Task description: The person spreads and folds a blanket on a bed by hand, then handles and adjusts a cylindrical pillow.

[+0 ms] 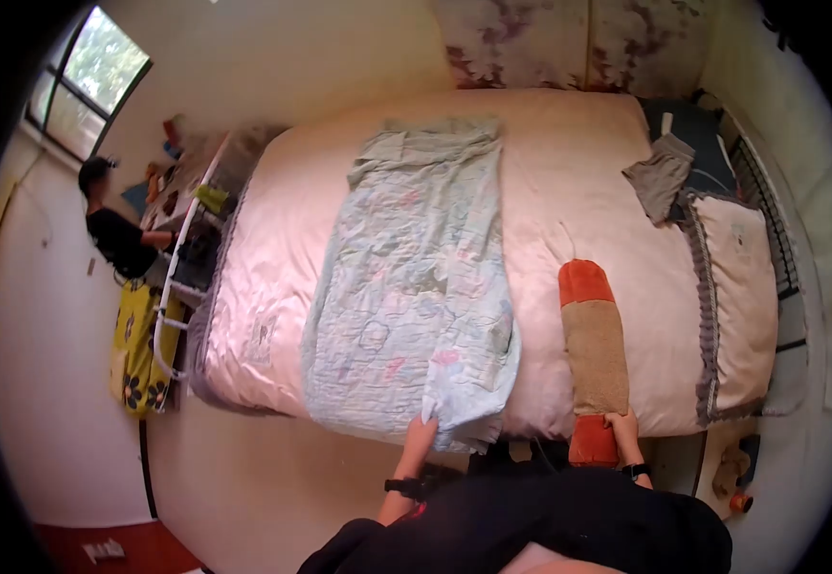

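Note:
My left hand (422, 433) is closed on the near edge of a pale blue-green quilt (416, 258) with a faint pink and blue pattern, pulling a fold of it up. The quilt lies wrinkled lengthwise across the middle of the bed. My right hand (622, 425) grips the near end of a long bolster (596, 346), tan in the middle with orange ends. A thin cord trails from the bolster's far end. It rests on the pink bedspread (540, 220), to the right of the quilt; part of my right hand's grip is hidden.
Grey shorts (662, 179) and a pink pillow (738, 297) lie at the bed's right end. A white metal bed frame (191, 239) stands at the left. Beyond it a person (117, 225) is beside a cluttered table, near a yellow flowered cover (136, 335).

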`<state>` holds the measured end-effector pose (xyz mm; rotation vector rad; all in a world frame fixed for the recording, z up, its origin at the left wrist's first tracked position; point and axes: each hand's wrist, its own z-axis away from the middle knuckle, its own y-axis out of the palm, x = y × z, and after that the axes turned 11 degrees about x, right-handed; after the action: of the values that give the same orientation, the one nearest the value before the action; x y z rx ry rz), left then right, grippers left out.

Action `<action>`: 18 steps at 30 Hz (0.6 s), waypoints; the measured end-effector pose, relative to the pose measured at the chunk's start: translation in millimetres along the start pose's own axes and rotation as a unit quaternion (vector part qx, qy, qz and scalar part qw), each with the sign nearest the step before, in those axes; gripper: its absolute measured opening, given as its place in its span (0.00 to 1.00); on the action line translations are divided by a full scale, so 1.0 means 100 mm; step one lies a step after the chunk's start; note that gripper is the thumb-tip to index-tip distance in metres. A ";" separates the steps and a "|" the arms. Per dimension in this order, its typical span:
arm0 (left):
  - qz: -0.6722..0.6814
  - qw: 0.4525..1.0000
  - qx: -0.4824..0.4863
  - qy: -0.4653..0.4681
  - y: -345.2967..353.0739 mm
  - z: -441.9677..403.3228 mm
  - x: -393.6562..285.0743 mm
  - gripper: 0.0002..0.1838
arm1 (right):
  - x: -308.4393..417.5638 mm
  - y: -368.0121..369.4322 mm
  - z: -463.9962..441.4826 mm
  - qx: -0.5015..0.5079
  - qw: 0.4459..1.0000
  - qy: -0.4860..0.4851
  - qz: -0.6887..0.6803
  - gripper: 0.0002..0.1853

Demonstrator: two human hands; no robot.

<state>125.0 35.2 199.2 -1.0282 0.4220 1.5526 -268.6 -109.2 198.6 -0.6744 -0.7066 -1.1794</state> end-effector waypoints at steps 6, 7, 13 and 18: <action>-0.029 0.997 -0.065 0.033 0.41 0.41 -0.33 0.16 | 0.38 -0.39 -0.41 0.020 0.991 -0.090 -0.092 0.14; -0.034 0.997 -0.070 0.014 0.55 0.50 -0.35 0.16 | 0.49 -0.59 -0.49 0.038 0.988 -0.111 -0.097 0.14; 0.081 0.983 -0.155 0.047 1.61 0.71 -0.46 0.16 | 1.35 -2.32 -0.86 0.051 0.970 -0.239 0.007 0.16; -0.032 0.996 -0.064 0.056 2.33 0.96 -1.14 0.16 | 2.29 -4.05 -1.03 -0.130 0.912 -0.328 0.211 0.23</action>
<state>-132.4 -24.8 279.9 -1.2198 0.3665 1.4851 -594.0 -420.0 356.6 -1.4095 -0.9043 -0.6326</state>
